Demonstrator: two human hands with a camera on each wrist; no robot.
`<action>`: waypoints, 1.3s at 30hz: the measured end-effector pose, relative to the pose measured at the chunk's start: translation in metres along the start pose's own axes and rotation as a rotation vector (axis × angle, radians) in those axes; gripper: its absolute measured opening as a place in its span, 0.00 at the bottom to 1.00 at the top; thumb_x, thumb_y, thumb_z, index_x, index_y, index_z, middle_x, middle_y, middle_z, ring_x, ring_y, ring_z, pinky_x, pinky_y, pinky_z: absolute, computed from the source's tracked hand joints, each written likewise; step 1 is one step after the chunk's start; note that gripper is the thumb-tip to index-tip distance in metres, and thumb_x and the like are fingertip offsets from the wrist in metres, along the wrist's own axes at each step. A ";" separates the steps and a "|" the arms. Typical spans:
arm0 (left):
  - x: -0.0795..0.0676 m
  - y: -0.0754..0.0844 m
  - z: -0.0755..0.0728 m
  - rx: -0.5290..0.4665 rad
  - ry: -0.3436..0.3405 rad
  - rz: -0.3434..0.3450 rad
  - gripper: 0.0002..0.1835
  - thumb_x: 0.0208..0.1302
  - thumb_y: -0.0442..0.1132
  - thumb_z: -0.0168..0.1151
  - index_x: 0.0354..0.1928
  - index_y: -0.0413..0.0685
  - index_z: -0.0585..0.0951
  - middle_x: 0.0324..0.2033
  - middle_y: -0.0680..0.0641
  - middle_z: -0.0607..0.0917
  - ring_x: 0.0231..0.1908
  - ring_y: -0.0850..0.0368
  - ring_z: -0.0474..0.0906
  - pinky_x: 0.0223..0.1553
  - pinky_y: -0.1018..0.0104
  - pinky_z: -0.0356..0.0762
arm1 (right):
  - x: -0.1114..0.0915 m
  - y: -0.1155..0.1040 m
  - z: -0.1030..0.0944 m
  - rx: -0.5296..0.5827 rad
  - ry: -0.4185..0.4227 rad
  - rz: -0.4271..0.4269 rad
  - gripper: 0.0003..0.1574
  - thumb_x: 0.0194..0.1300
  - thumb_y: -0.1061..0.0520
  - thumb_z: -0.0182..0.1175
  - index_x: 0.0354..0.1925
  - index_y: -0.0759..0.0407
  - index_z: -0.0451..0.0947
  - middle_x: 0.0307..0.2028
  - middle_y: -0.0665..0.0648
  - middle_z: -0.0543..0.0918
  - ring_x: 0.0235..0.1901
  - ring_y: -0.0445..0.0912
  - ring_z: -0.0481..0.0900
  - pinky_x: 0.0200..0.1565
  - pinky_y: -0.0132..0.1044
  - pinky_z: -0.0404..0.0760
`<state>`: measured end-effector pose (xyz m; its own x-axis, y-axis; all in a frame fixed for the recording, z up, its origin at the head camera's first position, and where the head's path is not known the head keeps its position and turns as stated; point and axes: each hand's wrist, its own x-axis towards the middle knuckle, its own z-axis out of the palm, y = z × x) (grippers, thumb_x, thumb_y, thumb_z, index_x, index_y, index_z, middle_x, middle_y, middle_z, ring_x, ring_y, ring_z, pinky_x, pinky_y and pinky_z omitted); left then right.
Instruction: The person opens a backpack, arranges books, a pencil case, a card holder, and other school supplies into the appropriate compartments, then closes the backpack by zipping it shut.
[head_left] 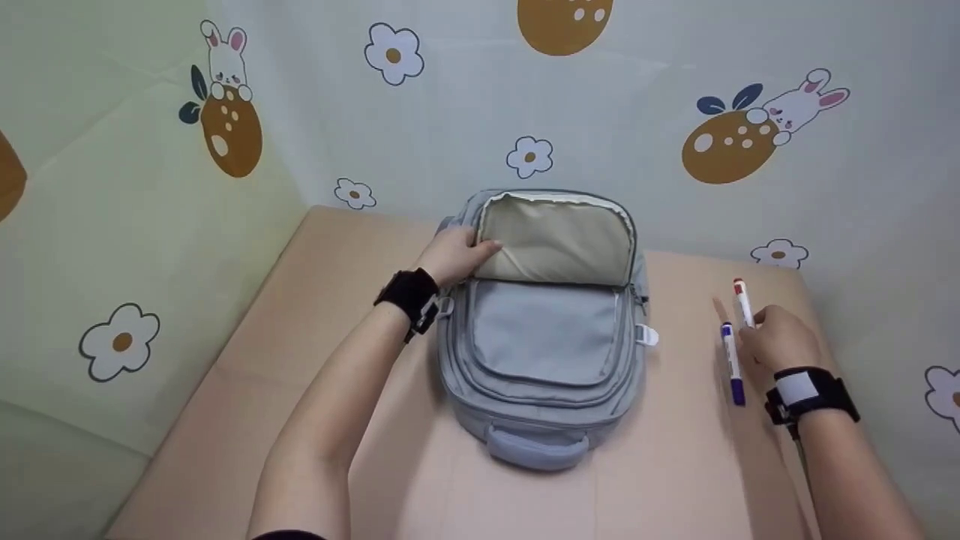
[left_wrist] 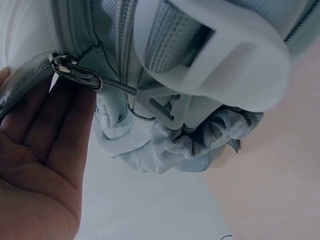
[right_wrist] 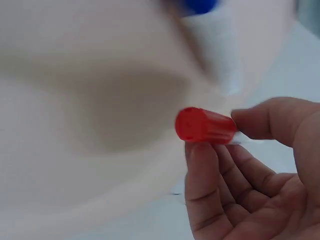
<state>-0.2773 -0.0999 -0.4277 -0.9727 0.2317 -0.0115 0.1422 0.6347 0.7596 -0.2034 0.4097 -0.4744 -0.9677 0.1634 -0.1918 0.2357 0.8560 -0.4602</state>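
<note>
A grey backpack (head_left: pixel 544 337) lies on the table, its handle end towards me. Its front pocket flap (head_left: pixel 559 240) is folded back, showing a beige lining. My left hand (head_left: pixel 457 255) grips the flap's left edge, thumb on the lining; in the left wrist view its fingers (left_wrist: pixel 62 130) lie behind the zipper edge, beside a metal zipper slider (left_wrist: pixel 75 70). At the right, my right hand (head_left: pixel 784 341) pinches a white marker (head_left: pixel 742 300) with red ends; its red cap (right_wrist: pixel 205 125) shows between thumb and fingers. Close beside it is a blue-and-white marker (head_left: pixel 732 364).
A thin brown strip (head_left: pixel 720 307) shows by the markers; whether object or shadow, I cannot tell. A white strap buckle (head_left: pixel 646 335) sticks out at the backpack's right side. Printed curtains (head_left: pixel 450 112) stand behind and beside the table (head_left: pixel 315 315).
</note>
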 end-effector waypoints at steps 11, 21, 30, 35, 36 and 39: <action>-0.003 0.001 -0.001 -0.016 0.003 0.006 0.22 0.74 0.57 0.59 0.27 0.49 0.71 0.19 0.52 0.73 0.19 0.57 0.68 0.23 0.63 0.69 | -0.040 -0.086 0.011 -0.012 0.338 -0.412 0.21 0.66 0.61 0.60 0.56 0.67 0.77 0.38 0.63 0.81 0.27 0.51 0.77 0.22 0.41 0.73; -0.002 0.002 0.002 -0.004 0.011 0.028 0.23 0.73 0.57 0.59 0.25 0.50 0.70 0.19 0.53 0.72 0.19 0.58 0.66 0.25 0.63 0.67 | -0.076 -0.142 0.045 -0.122 0.458 -0.885 0.16 0.61 0.65 0.69 0.49 0.60 0.87 0.34 0.54 0.82 0.28 0.44 0.75 0.26 0.40 0.76; -0.005 0.005 0.003 0.000 0.023 0.067 0.24 0.74 0.55 0.59 0.23 0.52 0.67 0.16 0.56 0.68 0.15 0.60 0.66 0.21 0.65 0.67 | -0.072 -0.155 0.070 -0.226 0.420 -0.896 0.12 0.59 0.68 0.69 0.43 0.65 0.88 0.32 0.59 0.84 0.31 0.52 0.80 0.29 0.44 0.79; -0.008 0.009 0.001 -0.025 0.051 0.118 0.25 0.73 0.53 0.60 0.20 0.53 0.65 0.14 0.57 0.65 0.14 0.62 0.61 0.19 0.66 0.61 | -0.068 -0.161 0.076 -0.278 0.432 -0.865 0.10 0.61 0.68 0.68 0.42 0.70 0.86 0.29 0.61 0.80 0.27 0.54 0.77 0.27 0.47 0.77; -0.009 0.010 0.000 -0.031 0.056 0.125 0.26 0.73 0.53 0.60 0.19 0.53 0.65 0.14 0.57 0.65 0.14 0.62 0.60 0.19 0.66 0.60 | -0.067 -0.164 0.077 -0.290 0.438 -0.862 0.08 0.61 0.68 0.67 0.40 0.71 0.85 0.28 0.62 0.79 0.27 0.55 0.76 0.27 0.48 0.77; -0.010 0.013 -0.002 -0.052 0.065 0.137 0.26 0.73 0.53 0.60 0.19 0.54 0.63 0.13 0.57 0.63 0.14 0.63 0.57 0.19 0.67 0.57 | -0.061 -0.171 0.081 -0.319 0.460 -0.859 0.02 0.62 0.69 0.64 0.34 0.71 0.82 0.26 0.62 0.77 0.24 0.57 0.75 0.25 0.50 0.76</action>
<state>-0.2659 -0.0950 -0.4164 -0.9549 0.2644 0.1350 0.2662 0.5612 0.7837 -0.1772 0.2135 -0.4546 -0.7547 -0.4518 0.4757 -0.5231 0.8520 -0.0207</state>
